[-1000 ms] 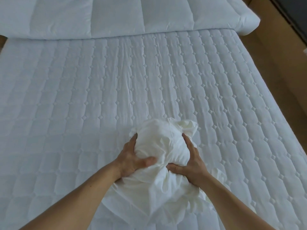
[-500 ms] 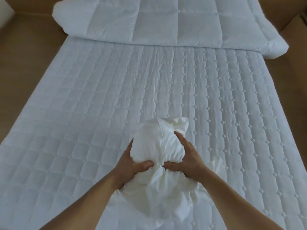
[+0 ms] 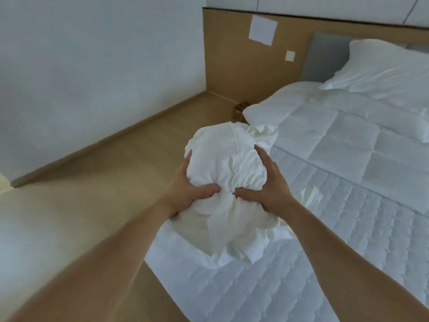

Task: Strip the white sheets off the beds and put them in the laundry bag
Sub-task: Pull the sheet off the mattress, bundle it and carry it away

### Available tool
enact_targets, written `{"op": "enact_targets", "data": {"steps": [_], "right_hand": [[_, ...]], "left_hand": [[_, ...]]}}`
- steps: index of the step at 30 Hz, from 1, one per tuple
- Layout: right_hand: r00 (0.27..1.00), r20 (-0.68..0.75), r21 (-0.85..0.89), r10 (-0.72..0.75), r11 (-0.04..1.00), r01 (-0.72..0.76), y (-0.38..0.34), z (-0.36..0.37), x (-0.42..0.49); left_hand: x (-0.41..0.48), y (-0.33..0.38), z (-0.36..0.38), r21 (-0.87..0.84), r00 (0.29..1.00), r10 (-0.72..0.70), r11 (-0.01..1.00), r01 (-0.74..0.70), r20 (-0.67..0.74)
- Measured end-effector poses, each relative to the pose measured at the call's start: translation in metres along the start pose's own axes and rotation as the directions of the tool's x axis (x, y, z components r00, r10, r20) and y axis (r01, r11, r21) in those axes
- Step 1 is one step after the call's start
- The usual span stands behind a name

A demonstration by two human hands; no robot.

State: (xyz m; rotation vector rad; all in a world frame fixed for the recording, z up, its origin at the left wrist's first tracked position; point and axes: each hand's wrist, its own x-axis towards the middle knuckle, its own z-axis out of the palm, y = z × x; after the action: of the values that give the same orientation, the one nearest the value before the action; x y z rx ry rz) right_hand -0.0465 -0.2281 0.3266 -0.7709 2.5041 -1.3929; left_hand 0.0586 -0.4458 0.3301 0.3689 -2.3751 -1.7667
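Gripping the bunched white sheet (image 3: 227, 168) from both sides, the left hand (image 3: 188, 189) at nine o'clock and the right hand (image 3: 271, 189) at three curl their fingers into it, holding it over the near corner of the bed (image 3: 348, 240); duvet (image 3: 325, 135) and pillow (image 3: 383, 70) lie toward two o'clock.

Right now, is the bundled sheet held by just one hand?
No, the left hand and the right hand both grip the bundled white sheet.

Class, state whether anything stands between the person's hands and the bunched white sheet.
Nothing visible does. The left hand and the right hand both grip the bunched white fabric sheet directly, above the quilted white mattress edge. No laundry bag is in view, so its route cannot be judged.
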Motion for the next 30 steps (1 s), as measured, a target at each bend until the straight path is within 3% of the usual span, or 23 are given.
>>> {"op": "enact_targets", "data": {"steps": [4,9,16,30], "right_hand": [[0.978,0.104,-0.041,-0.181,0.982,0.186,-0.094,0.068,0.032],[0.918,0.184,0.111,-0.35,0.936,0.335,-0.208,0.174,0.048],[0.777,0.307,0.252,-0.549,0.835,0.49,-0.367,0.322,0.059],[0.551,0.45,0.433,-0.703,0.711,0.553,-0.546,0.574,0.116]], "left_hand": [[-0.047,0.012,-0.107,-0.001,0.981,0.05,0.999,-0.051,-0.186],[-0.113,0.008,-0.247,-0.001,0.932,0.096,0.995,-0.102,-0.351],[-0.208,0.003,-0.421,0.129,0.771,0.121,0.99,-0.051,-0.625],[-0.281,-0.054,-0.66,0.131,0.506,0.038,0.98,0.15,-0.862]]}}
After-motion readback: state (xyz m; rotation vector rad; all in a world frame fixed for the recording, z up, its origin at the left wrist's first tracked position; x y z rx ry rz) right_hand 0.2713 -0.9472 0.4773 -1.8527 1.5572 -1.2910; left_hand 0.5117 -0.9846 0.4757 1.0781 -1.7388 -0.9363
